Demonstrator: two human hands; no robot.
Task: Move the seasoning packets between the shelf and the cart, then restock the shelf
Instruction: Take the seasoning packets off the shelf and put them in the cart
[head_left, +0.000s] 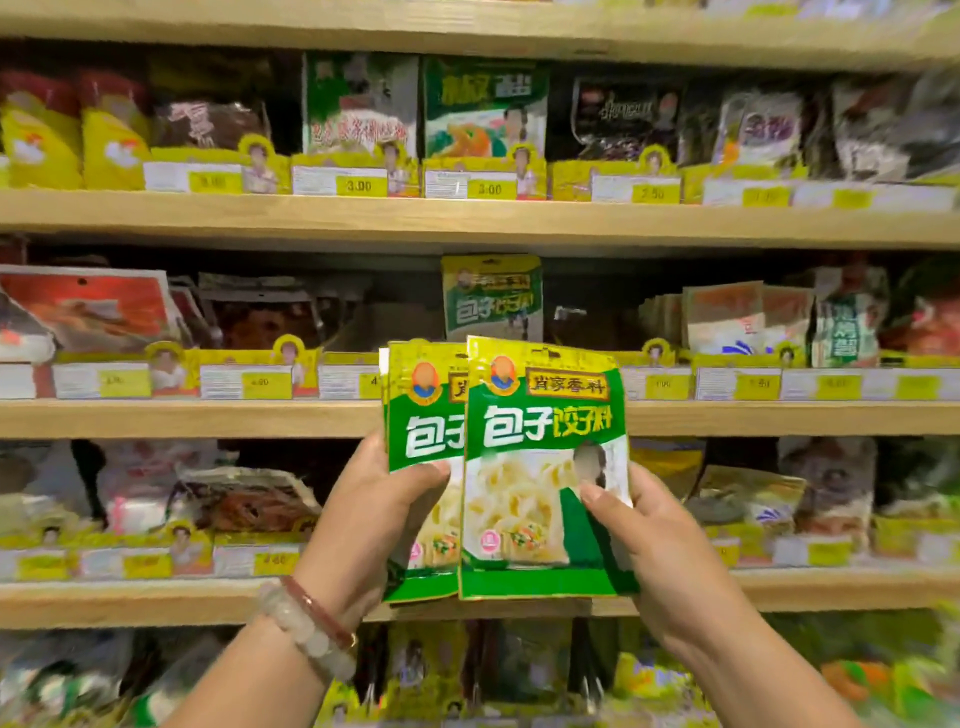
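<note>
Two glossy green-and-white dumpling-seasoning packets are held upright in front of the wooden shelf (208, 418), side by side and overlapping; the right packet (545, 467) lies in front of the left packet (421, 431), and more edges behind the left one hint at a small stack, count unclear; no cart in view.

A matching green packet (491, 296) stands alone in the yellow display tray (348, 358) on the middle shelf, straight behind the hands; that slot looks like where these belong, though whether they are going in or coming out cannot be told.

If restocking: square the held packets into one neat stack first, faces forward, then slide them upright in front of the standing one, lower edges behind the tray lip so they do not tip over the price tags (358, 186).

Left hand (374, 509) reaches up from low left, palm toward the camera, thumb clamped over the left packet's front, fingers hidden behind; beaded bracelets (306, 629) on the wrist; right hand (660, 551) comes from low right, thumb pinching the right packet's lower right corner, fingers wrapped behind.
</note>
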